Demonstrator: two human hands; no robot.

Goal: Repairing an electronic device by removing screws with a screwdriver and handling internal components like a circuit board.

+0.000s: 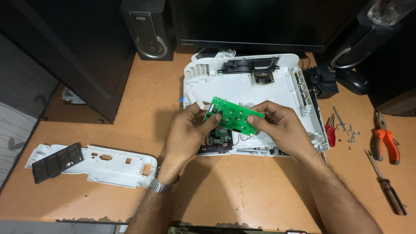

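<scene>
Both forearms come up from the lower edge of the view and lean toward each other in the middle. The left hand point(187, 132) shows its back to the camera, fingers curled inward and thumb pressed forward in a closed pinch grip. A metal watch band sits on the left wrist. The right hand point(279, 125) mirrors it, fingers bent, thumb and index closed in a pinch, wrist slightly raised.

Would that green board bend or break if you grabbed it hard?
The green board probably stays stiff: it lies flat between both hands. It looks thin and light, held by fingertips. The small parts on it could likely snap off.
</scene>
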